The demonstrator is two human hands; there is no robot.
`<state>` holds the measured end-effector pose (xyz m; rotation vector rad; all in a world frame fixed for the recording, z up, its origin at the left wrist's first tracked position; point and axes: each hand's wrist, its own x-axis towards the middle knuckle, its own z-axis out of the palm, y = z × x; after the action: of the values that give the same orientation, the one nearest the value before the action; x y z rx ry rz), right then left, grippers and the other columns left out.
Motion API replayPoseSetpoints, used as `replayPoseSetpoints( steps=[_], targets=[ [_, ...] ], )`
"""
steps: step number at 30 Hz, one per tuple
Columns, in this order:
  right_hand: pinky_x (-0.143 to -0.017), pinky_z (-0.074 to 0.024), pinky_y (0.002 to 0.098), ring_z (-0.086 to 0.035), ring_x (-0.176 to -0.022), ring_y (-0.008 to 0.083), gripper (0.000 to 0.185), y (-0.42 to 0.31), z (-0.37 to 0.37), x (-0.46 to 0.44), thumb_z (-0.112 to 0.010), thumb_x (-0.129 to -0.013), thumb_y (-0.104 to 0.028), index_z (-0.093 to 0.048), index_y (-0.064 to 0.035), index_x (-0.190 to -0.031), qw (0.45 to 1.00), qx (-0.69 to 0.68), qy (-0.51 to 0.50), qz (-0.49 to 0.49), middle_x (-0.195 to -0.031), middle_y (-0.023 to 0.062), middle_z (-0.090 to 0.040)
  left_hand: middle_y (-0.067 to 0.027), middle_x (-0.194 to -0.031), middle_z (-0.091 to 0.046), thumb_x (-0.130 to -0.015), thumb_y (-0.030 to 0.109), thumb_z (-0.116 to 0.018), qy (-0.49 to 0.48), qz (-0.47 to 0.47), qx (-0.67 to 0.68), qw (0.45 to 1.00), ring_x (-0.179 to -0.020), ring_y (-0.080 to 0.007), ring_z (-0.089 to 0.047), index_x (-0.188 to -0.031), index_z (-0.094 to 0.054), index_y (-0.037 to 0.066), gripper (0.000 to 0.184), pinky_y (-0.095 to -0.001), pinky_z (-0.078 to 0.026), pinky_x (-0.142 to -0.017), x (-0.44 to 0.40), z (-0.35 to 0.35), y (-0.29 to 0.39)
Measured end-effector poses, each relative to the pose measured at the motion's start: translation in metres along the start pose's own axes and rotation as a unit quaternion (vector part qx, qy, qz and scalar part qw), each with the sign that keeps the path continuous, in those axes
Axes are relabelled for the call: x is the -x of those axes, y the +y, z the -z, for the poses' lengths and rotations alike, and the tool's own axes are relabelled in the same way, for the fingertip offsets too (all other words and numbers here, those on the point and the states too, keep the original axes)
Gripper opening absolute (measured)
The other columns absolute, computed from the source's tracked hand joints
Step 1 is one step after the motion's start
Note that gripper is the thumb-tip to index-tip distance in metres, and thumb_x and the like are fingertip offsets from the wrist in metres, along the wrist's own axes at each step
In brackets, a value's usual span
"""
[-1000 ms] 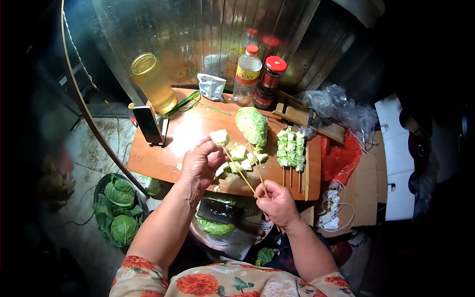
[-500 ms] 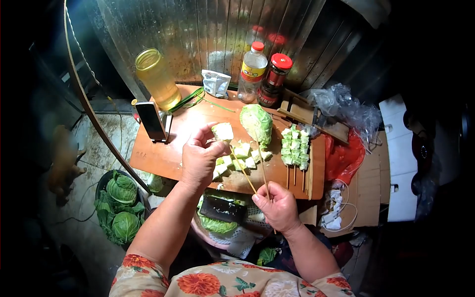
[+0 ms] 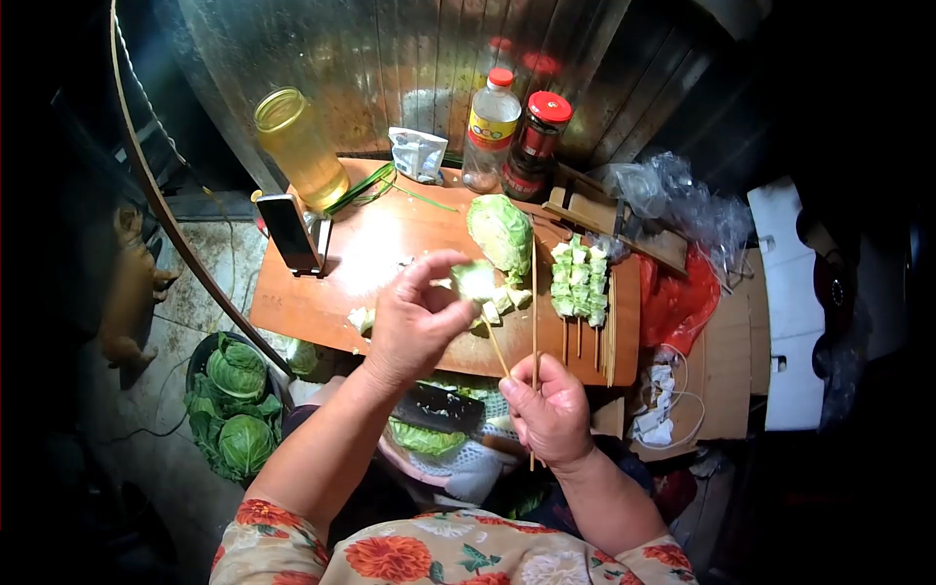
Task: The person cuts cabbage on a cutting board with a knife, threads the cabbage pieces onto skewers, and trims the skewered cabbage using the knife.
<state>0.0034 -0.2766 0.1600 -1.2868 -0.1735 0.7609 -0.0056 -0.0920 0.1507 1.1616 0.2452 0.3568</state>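
Standing by the left edge of the table (image 3: 292,312) is a propped phone (image 3: 287,234), with a tall jar (image 3: 304,161) of yellow liquid behind it near the far left corner. A stray cabbage scrap (image 3: 361,320) lies toward the near edge. Next comes the left hand (image 3: 416,320), its grip pinching a pale cabbage piece (image 3: 475,280) between thumb and fingers, above the table's middle. The slanting skewer (image 3: 495,348) points up at that piece; whether its tip has gone in, I cannot tell. The right hand (image 3: 549,409), by the near edge, has its grip closed round this skewer and an upright skewer (image 3: 534,302). To seat the piece well, I would hold it by its rims, thumb and fingertips off the point's line, and push steadily through the thick part so the leaf does not split.

Beyond the hands, cut pieces (image 3: 499,304) and a cabbage head (image 3: 500,234) fill the middle, so low moves there could knock them. Loaded skewers (image 3: 579,283) and bare sticks (image 3: 612,331) lie along the right edge, leaving little room for the upright skewer to swing that way. More room seems to lie leftward, between the phone and the left hand, and in front of the near edge.
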Motion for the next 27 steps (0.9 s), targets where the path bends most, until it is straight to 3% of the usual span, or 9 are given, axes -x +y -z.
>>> replayPoseSetpoints(
  steps=[3,7,13,15,16,19,21,25,27],
  targets=[
    [-0.040,-0.0301,0.0177,-0.040,-0.047,0.0022,0.008,-0.006,-0.001,-0.006,-0.057,-0.092,-0.009,-0.051,-0.0052,-0.089,0.998,-0.048,0.046,0.015,-0.066,-0.0033,-0.049,-0.0031,-0.082,-0.065,-0.079,-0.003,-0.064,-0.085,0.074,0.007,0.994,-0.073,-0.0078,-0.062,-0.115,-0.054,0.003,0.038,-0.0221,-0.051,-0.065,0.028,-0.023,0.002],
    [-0.040,-0.0322,0.0171,-0.041,-0.045,0.0028,0.010,-0.005,0.003,-0.009,-0.058,-0.091,-0.012,-0.054,-0.0019,-0.091,0.999,-0.022,0.041,-0.002,-0.068,-0.0012,-0.051,-0.0022,-0.078,-0.064,-0.078,-0.001,-0.065,-0.048,0.046,-0.033,0.997,-0.071,-0.0071,-0.061,-0.114,-0.054,0.001,0.038,-0.0221,-0.051,-0.064,0.031,-0.019,-0.009],
    [-0.040,-0.0322,0.0166,-0.042,-0.045,0.0022,0.020,-0.003,0.000,-0.012,-0.055,-0.094,-0.019,-0.061,-0.0015,-0.089,0.996,0.000,-0.002,-0.086,-0.063,-0.0011,-0.052,-0.0104,-0.097,-0.063,-0.077,-0.006,-0.063,-0.005,0.040,-0.088,0.995,-0.077,-0.0160,-0.064,-0.116,-0.049,-0.001,0.042,-0.0280,-0.055,-0.070,0.009,0.007,-0.002],
    [-0.037,-0.0299,0.0156,-0.038,-0.041,0.0024,0.018,0.002,-0.003,-0.015,-0.053,-0.095,-0.017,-0.057,-0.0018,-0.087,0.999,0.051,0.001,-0.018,-0.060,-0.0010,-0.050,-0.0105,-0.095,-0.063,-0.076,-0.006,-0.065,0.000,0.041,-0.062,0.997,-0.076,-0.0164,-0.064,-0.113,-0.050,-0.001,0.040,-0.0278,-0.055,-0.069,0.008,0.010,-0.003],
    [-0.046,-0.0352,0.0186,-0.044,-0.052,0.0023,0.017,0.004,-0.003,-0.014,-0.055,-0.094,-0.016,-0.061,-0.0025,-0.086,0.998,0.064,0.006,-0.004,-0.063,-0.0026,-0.052,-0.0105,-0.095,-0.063,-0.076,-0.006,-0.065,0.001,0.045,-0.064,0.997,-0.076,-0.0164,-0.064,-0.113,-0.050,-0.001,0.040,-0.0278,-0.055,-0.069,0.010,0.010,-0.001],
    [-0.049,-0.0359,0.0194,-0.044,-0.054,0.0032,0.016,0.005,-0.005,-0.011,-0.054,-0.094,-0.015,-0.060,-0.0035,-0.084,0.997,0.075,0.017,0.000,-0.062,-0.0033,-0.051,-0.0091,-0.092,-0.063,-0.076,-0.005,-0.067,-0.019,0.038,-0.089,0.995,-0.075,-0.0146,-0.064,-0.110,-0.050,-0.001,0.039,-0.0266,-0.054,-0.068,0.016,0.008,0.004],
    [-0.048,-0.0338,0.0195,-0.043,-0.053,0.0033,0.019,0.007,-0.004,-0.017,-0.054,-0.094,-0.012,-0.055,-0.0048,-0.077,0.999,0.041,0.024,0.022,-0.062,-0.0036,-0.050,-0.0038,-0.082,-0.063,-0.074,-0.003,-0.070,-0.094,0.113,-0.064,0.987,-0.074,-0.0075,-0.062,-0.108,-0.052,-0.001,0.039,-0.0218,-0.052,-0.064,0.024,0.005,0.001],
    [-0.046,-0.0328,0.0194,-0.042,-0.051,0.0031,0.020,0.001,-0.005,-0.019,-0.053,-0.094,-0.013,-0.054,-0.0046,-0.076,0.998,0.059,0.016,-0.002,-0.061,-0.0037,-0.049,-0.0025,-0.079,-0.062,-0.076,-0.001,-0.072,-0.101,0.088,-0.027,0.991,-0.068,-0.0051,-0.059,-0.109,-0.050,0.000,0.040,-0.0196,-0.050,-0.060,0.023,0.006,0.000],
    [-0.045,-0.0323,0.0192,-0.041,-0.051,0.0030,0.020,0.001,-0.005,-0.020,-0.053,-0.094,-0.014,-0.055,-0.0046,-0.076,0.998,0.062,0.017,-0.018,-0.060,-0.0037,-0.049,-0.0057,-0.092,-0.063,-0.076,0.000,-0.072,-0.137,0.109,-0.069,0.982,-0.073,-0.0064,-0.060,-0.114,-0.051,0.000,0.044,-0.0209,-0.051,-0.064,0.021,0.019,0.000]
  ],
)
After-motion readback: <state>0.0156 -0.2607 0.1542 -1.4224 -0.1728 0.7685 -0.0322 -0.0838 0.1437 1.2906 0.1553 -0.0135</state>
